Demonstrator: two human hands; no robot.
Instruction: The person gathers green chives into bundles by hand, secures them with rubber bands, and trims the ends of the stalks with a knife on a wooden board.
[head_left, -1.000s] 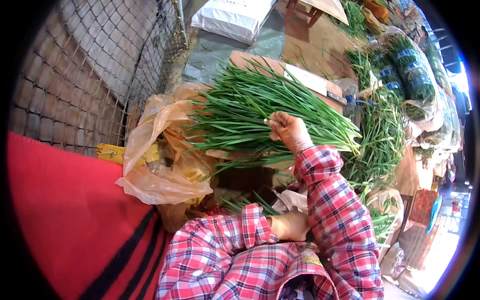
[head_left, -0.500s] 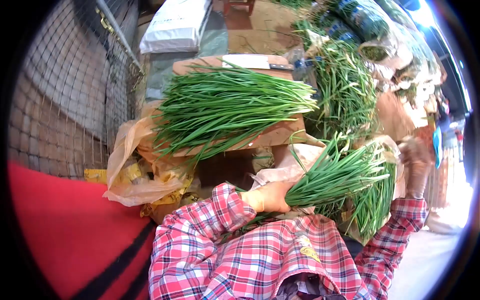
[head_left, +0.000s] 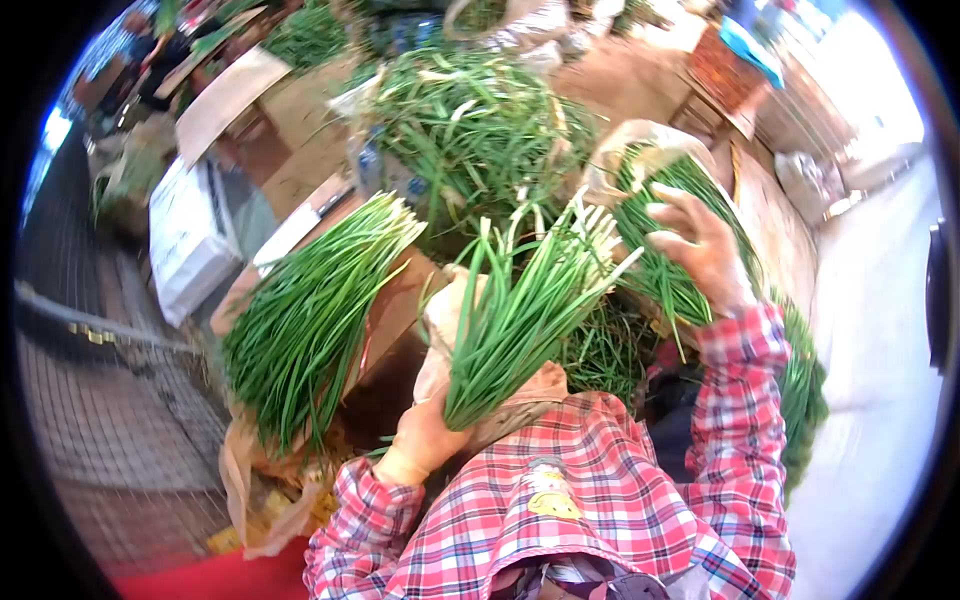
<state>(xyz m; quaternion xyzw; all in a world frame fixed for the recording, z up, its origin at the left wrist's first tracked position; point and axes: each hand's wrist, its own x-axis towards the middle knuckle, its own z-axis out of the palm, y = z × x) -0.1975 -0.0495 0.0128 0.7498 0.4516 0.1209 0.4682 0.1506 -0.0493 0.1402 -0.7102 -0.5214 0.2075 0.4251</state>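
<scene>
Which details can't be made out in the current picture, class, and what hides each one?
Head view: how the fingers of the left hand wrap around, hidden by the held chives.
Head view: the middle of the cutting board, covered by the chive bunch.
Head view: any wording on the white package, too small and blurred.
Head view: the rest of the red cloth, cut off by the bottom edge.

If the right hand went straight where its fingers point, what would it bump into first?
Probably the pale ends of the green bunch that the left hand holds. Depth is unclear, though: the right hand might brush the greens in the bag first.
</scene>
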